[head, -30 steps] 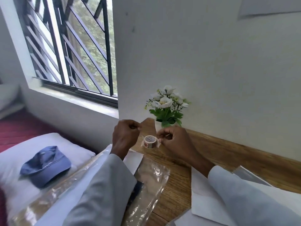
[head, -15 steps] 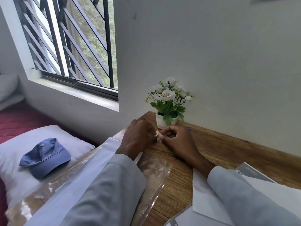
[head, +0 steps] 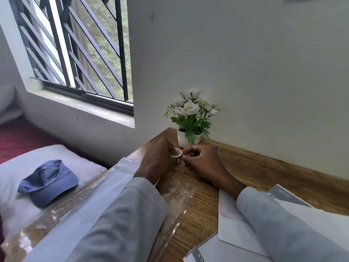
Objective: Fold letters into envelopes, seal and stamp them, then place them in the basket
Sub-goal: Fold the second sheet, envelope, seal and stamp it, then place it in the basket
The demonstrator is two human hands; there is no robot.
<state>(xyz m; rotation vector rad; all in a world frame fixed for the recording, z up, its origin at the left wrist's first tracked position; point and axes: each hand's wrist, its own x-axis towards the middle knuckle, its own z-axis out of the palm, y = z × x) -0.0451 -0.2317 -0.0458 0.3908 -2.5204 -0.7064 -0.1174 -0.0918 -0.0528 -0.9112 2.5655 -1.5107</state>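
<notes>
At frame centre, just below the flower pot [head: 186,139], a small tape roll [head: 177,153] sits between the two hands. The left hand [head: 157,160] has its fingers curled round the roll and grips it. The right hand [head: 203,160] is curled, its fingertips [head: 186,155] pinching at the roll's right edge; the exact contact is too small to resolve. Both hands rest low on the wooden counter [head: 264,173]. A white envelope [head: 229,224] lies at lower right, under the right sleeve. A clear plastic sleeve [head: 179,201] lies under the left forearm. At left, a blue cap [head: 48,183] rests on a white pillow [head: 56,154], below the barred window [head: 75,44].
</notes>
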